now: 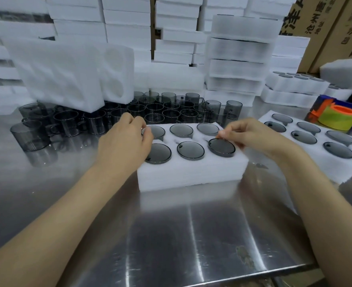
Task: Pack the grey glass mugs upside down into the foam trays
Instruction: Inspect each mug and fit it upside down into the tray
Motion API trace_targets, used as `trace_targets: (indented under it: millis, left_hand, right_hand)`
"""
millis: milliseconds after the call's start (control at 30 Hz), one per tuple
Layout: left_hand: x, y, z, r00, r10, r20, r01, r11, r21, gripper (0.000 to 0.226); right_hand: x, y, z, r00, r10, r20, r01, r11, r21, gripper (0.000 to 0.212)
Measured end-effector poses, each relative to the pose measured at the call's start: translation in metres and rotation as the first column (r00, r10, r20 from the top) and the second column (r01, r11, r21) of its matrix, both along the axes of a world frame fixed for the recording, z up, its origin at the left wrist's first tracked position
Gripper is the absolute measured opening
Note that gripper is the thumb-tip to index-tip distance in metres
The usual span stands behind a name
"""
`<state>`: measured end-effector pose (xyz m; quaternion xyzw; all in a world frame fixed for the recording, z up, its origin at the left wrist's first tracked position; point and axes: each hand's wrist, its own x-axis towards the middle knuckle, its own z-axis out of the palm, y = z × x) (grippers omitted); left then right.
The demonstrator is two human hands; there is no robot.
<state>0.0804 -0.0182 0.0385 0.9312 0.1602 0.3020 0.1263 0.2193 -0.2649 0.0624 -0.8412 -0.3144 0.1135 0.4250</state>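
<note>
Well, loose mugs [67,123] stood at ten o'clock of the foam tray [191,172]. The left hand [125,141] lay over the back-left mug [158,131], fingers curled (grip hidden, I could not tell). The right hand [251,135] pinched the twelve-o'clock edge of the upside-down front-right mug [222,147], which sat proud of its pocket. A second tray [336,168], filled, lay at three o'clock.
</note>
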Motion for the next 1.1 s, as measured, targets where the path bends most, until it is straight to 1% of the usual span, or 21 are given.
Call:
trace_targets:
  millis: [67, 133, 167, 233, 333, 433, 567, 667, 700, 733, 767, 800, 833, 867, 900, 933, 967, 1000, 1033, 1067, 1100]
  left_hand:
    - [-0.001, 0.0, 0.0, 1.0, -0.003, -0.009, 0.003, 1.0, 0.002, 0.029]
    - [-0.001, -0.001, 0.0, 1.0, -0.005, -0.009, 0.005, 1.0, 0.004, 0.03]
    - [-0.001, -0.001, 0.0, 1.0, -0.004, -0.01, 0.004, 1.0, 0.005, 0.03]
    - [0.0, -0.001, 0.001, 1.0, -0.002, -0.017, 0.002, 1.0, 0.003, 0.03]
    - [0.002, 0.0, -0.001, 1.0, -0.003, -0.016, 0.003, 1.0, -0.007, 0.029]
    - [0.004, 0.0, -0.003, 1.0, -0.001, 0.007, 0.001, 1.0, -0.018, 0.026]
    - [0.005, 0.001, -0.004, 1.0, -0.026, 0.017, 0.027, 0.997, -0.071, 0.027]
    - [0.003, 0.0, -0.002, 1.0, -0.014, -0.005, 0.014, 0.994, -0.109, 0.031]
    - [0.002, 0.0, -0.001, 1.0, 0.014, -0.028, -0.017, 0.993, -0.113, 0.033]
    - [0.002, 0.001, -0.001, 0.997, 0.047, -0.064, -0.054, 0.992, -0.118, 0.036]
    - [0.003, 0.002, -0.001, 0.991, 0.073, -0.116, -0.088, 0.988, -0.126, 0.039]
    - [0.003, 0.005, -0.002, 0.979, 0.083, -0.187, -0.11, 0.984, -0.139, 0.041]
    - [0.004, 0.007, -0.003, 0.963, 0.073, -0.259, -0.119, 0.979, -0.166, 0.043]
    - [0.005, 0.008, -0.001, 0.948, 0.046, -0.316, -0.116, 0.971, -0.208, 0.044]
    - [0.005, 0.008, 0.0, 0.938, 0.004, -0.346, -0.101, 0.959, -0.263, 0.045]
    - [0.006, 0.009, 0.001, 0.935, -0.036, -0.352, -0.082, 0.945, -0.317, 0.044]
    - [0.007, 0.008, 0.002, 0.936, -0.064, -0.347, -0.071, 0.929, -0.363, 0.044]
    - [0.007, 0.008, 0.003, 0.936, -0.083, -0.342, -0.069, 0.91, -0.41, 0.042]
    - [0.009, 0.008, 0.003, 0.94, -0.1, -0.326, -0.071, 0.877, -0.475, 0.037]
    - [0.01, 0.008, 0.002, 0.943, -0.12, -0.31, -0.078, 0.827, -0.557, 0.029]
    - [0.011, 0.008, 0.001, 0.945, -0.128, -0.302, -0.097, 0.769, -0.631, 0.026]
  right_hand:
    - [-0.001, 0.01, -0.006, 0.975, -0.085, 0.204, 0.08, 0.996, 0.032, 0.043]
    - [-0.007, 0.024, -0.012, 0.882, -0.182, 0.435, 0.177, 0.983, 0.052, 0.048]
    - [-0.01, 0.03, -0.013, 0.852, -0.195, 0.486, 0.186, 0.98, 0.066, 0.048]
    - [-0.016, 0.038, -0.015, 0.839, -0.168, 0.517, 0.174, 0.984, 0.038, 0.045]
    - [-0.019, 0.044, -0.016, 0.802, -0.102, 0.589, 0.201, 0.974, -0.106, 0.04]
    - [-0.019, 0.051, -0.014, 0.753, -0.036, 0.657, 0.245, 0.942, -0.228, 0.036]
    - [-0.017, 0.054, -0.009, 0.764, 0.071, 0.641, 0.213, 0.91, -0.355, 0.033]
    - [-0.016, 0.055, -0.009, 0.738, 0.092, 0.669, 0.224, 0.901, -0.372, 0.032]
    - [-0.016, 0.055, -0.01, 0.741, 0.07, 0.668, 0.218, 0.915, -0.338, 0.034]
    - [-0.015, 0.054, -0.013, 0.764, 0.016, 0.645, 0.202, 0.944, -0.262, 0.036]
    - [-0.014, 0.052, -0.015, 0.806, -0.077, 0.587, 0.189, 0.973, -0.132, 0.038]
    - [-0.013, 0.049, -0.017, 0.845, -0.198, 0.496, 0.208, 0.977, 0.036, 0.04]
    - [-0.01, 0.045, -0.016, 0.859, -0.328, 0.394, 0.273, 0.943, 0.19, 0.04]
    - [-0.006, 0.041, -0.016, 0.829, -0.45, 0.331, 0.371, 0.887, 0.275, 0.038]
    - [-0.002, 0.035, -0.016, 0.765, -0.542, 0.347, 0.479, 0.84, 0.257, 0.036]
    - [0.002, 0.029, -0.017, 0.709, -0.581, 0.401, 0.572, 0.805, 0.156, 0.034]
    - [0.005, 0.023, -0.018, 0.7, -0.565, 0.437, 0.623, 0.782, 0.013, 0.035]
    - [0.006, 0.019, -0.018, 0.739, -0.533, 0.412, 0.625, 0.77, -0.125, 0.039]
    - [0.005, 0.017, -0.017, 0.803, -0.499, 0.326, 0.578, 0.784, -0.226, 0.046]
    - [0.004, 0.017, -0.016, 0.862, -0.46, 0.212, 0.504, 0.819, -0.274, 0.053]
    - [0.002, 0.018, -0.016, 0.905, -0.41, 0.113, 0.425, 0.859, -0.285, 0.056]
